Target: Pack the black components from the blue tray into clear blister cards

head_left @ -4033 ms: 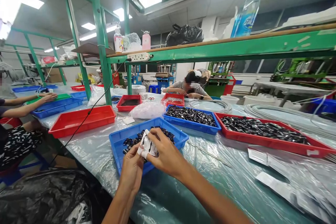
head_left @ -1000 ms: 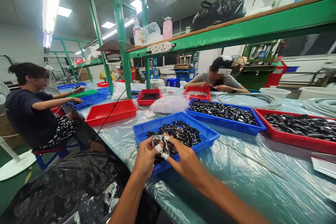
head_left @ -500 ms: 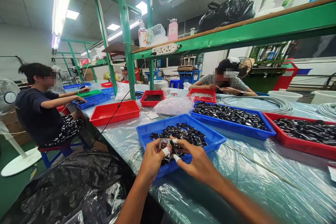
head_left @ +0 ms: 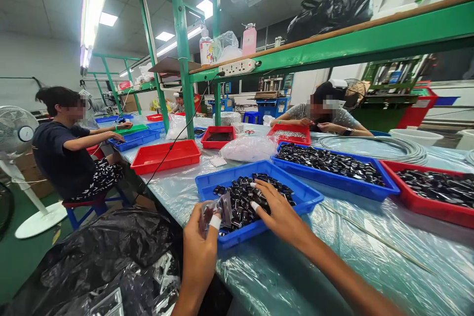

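My left hand (head_left: 203, 237) is closed on a small clear plastic packet (head_left: 221, 207), held over the near left edge of a blue tray (head_left: 314, 200). White tape wraps its thumb. What lies inside the packet is too unclear to name. My right hand (head_left: 276, 207) reaches over the same tray with fingers apart, its taped fingertips close above a heap of small shiny black pieces (head_left: 242, 197). Nothing shows between those fingers; whether they touch the heap I cannot tell.
Another blue tray (head_left: 390, 191) and a red tray (head_left: 425, 202), both with black pieces, stand to the right. A red tray (head_left: 166, 160) sits left. A black plastic bag (head_left: 96, 252) is beside the table. Two co-workers sit at the left (head_left: 62, 153) and across (head_left: 329, 108).
My hands have moved apart. The left has drawn back leftward with the packet, and the right has opened and shifted over the black pieces. The view has turned slightly left.
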Available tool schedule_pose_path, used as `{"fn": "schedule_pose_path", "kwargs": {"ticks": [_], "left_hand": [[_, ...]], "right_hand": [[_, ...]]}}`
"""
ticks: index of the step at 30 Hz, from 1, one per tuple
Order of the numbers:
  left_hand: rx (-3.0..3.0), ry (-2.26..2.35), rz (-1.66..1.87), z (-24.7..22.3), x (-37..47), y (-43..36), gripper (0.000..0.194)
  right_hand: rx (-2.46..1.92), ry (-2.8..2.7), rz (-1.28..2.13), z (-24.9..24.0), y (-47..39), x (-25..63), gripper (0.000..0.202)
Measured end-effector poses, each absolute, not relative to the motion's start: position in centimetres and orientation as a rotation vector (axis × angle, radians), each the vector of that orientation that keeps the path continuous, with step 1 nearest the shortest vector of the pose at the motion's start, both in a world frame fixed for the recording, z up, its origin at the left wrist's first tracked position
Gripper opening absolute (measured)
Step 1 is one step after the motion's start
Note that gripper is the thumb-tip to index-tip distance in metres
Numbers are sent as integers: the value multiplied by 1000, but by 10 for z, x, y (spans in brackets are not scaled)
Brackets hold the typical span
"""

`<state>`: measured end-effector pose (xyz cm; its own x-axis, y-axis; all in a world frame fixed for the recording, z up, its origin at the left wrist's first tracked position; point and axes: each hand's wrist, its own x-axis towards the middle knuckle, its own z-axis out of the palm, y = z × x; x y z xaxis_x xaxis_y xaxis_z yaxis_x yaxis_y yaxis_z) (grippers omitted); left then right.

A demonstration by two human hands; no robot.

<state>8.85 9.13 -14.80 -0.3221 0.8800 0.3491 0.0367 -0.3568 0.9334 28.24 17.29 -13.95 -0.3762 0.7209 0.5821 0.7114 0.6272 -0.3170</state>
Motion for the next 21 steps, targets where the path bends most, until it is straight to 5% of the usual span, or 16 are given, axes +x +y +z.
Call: {"fn": "schedule_pose_path", "kwargs": {"ticks": [6,12,21], "left_hand": [[972,847,1684,-147,90,96,34],[880,667,1630,-139,103,109,36],[924,764,1618,-142,110,113,48]], "right_hand": [[-617,-2349,87,-108,135,269,35],[-652,-2317,-191,-108,138,274,36],[-683,-2331,-166,-115,140,275,38]]}}
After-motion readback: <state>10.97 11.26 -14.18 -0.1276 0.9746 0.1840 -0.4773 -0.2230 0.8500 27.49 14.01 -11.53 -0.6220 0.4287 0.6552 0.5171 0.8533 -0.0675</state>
